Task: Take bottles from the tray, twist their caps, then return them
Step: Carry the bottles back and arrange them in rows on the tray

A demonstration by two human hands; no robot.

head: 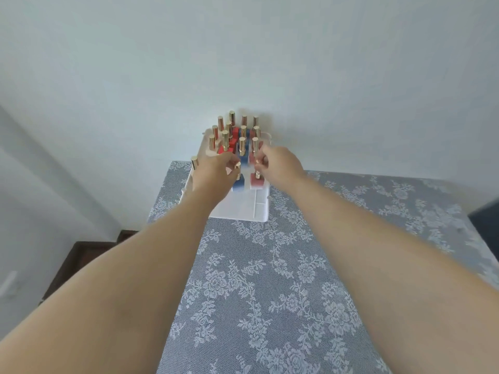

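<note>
A white divided tray (244, 209) sits at the far end of the table and holds several small bottles with gold caps and red, blue or pink bodies. My left hand (216, 174) pinches the gold cap of a blue bottle (238, 184) standing in the tray's near row. My right hand (280, 164) pinches the gold cap of a pink bottle (257, 181) right beside it. Both bottles rest in their compartments. More gold-capped bottles (241, 143) stand behind my hands.
A grey lace floral tablecloth (270, 279) covers the table. The tray stands against a pale wall (243, 63). One gold-capped bottle (195, 162) stands at the tray's left edge. Dark floor (81, 255) shows beyond the table's left edge.
</note>
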